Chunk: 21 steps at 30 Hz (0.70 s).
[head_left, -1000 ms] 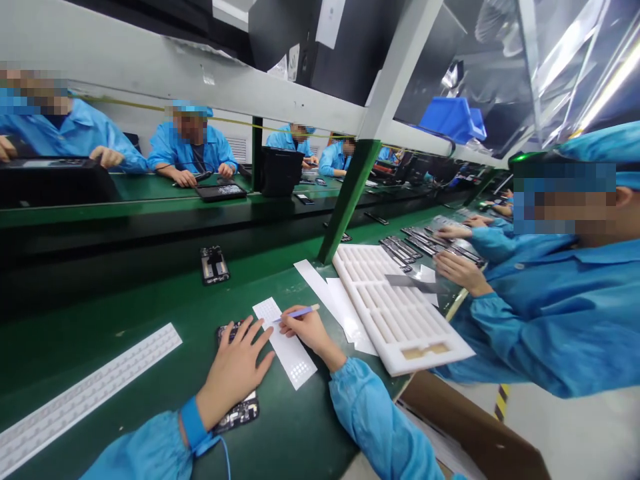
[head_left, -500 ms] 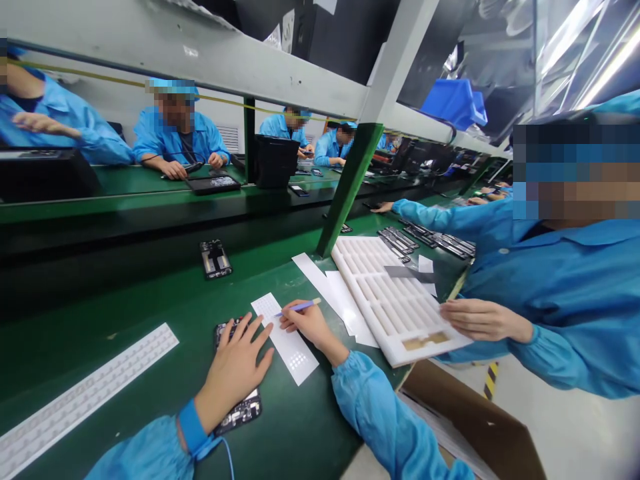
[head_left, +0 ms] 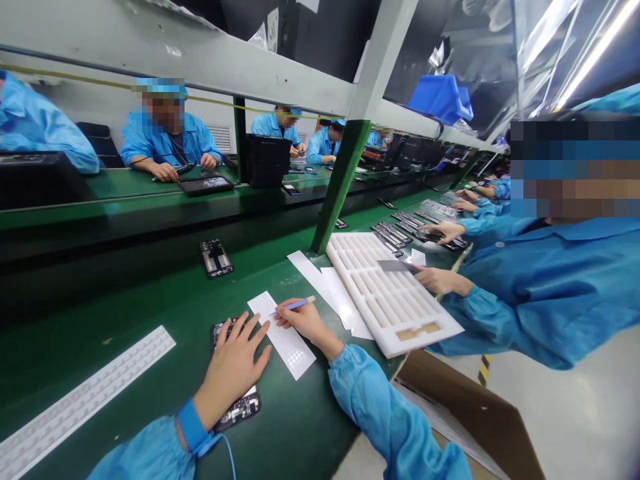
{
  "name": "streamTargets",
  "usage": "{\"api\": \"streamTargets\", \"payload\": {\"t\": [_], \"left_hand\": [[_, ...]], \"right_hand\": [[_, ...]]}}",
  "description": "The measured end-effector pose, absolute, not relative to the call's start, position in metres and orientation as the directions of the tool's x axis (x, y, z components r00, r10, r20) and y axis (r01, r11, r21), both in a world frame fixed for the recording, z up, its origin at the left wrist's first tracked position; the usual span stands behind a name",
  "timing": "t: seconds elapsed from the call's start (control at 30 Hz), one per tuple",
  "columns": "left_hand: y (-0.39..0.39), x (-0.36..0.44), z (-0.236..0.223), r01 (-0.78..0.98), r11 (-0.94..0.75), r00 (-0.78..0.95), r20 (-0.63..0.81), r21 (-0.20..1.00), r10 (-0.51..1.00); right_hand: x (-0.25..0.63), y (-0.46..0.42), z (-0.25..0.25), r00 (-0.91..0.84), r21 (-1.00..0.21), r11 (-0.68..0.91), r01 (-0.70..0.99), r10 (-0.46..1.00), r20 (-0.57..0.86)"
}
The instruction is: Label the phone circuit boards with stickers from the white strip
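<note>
My left hand lies palm down with its fingers spread, across an opened phone whose middle it hides. Its fingertips reach the left edge of a white sticker sheet that bears rows of small round dots. Over that sheet's upper part, my right hand grips a slim purple pen-like tool with a pale end. The tool's tip points down at the sheet, but whether it touches is too small to tell. A blue band with a cord circles my left wrist.
Left lies a long white dotted strip; behind is another opened phone. White sheets and a white foam tray lie right, near a green post. A co-worker stands beside several phone parts. A cardboard box stands below.
The co-worker's far arm has drawn back to the phone parts, and their near hand has moved from the tray's edge to a grey strip. My hands keep nearly the same pose; the view shifts slightly.
</note>
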<state>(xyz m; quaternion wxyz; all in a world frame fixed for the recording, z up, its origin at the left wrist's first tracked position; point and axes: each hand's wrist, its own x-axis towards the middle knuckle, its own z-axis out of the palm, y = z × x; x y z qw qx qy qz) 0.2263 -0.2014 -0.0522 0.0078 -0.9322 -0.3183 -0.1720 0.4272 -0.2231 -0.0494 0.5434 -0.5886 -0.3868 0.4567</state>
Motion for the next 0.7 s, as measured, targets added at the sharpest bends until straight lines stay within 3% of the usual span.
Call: {"api": "streamTargets", "payload": {"t": [0.23,0.4,0.53,0.7], "left_hand": [[-0.202,0.230,-0.054,0.592,-0.801,0.741,0.333,0.088,0.584],[-0.204,0.207,-0.039,0.569,-0.804,0.684,0.444,0.171,0.579],[-0.202,0.160,-0.047,0.652,-0.716,0.572,0.457,0.249,0.681],[-0.200,0.133,-0.069,0.703,-0.697,0.597,0.415,0.139,0.686]], "right_hand": [[0.430,-0.224,-0.046,0.301,-0.981,-0.100,-0.164,0.942,-0.147],[0.417,-0.233,-0.041,0.373,-0.978,-0.035,-0.204,0.921,-0.111],[0.384,-0.235,-0.038,0.326,-0.976,-0.021,-0.218,0.941,-0.093],[0.344,-0.227,-0.038,0.212,-0.977,-0.056,-0.205,0.972,-0.101]]}}
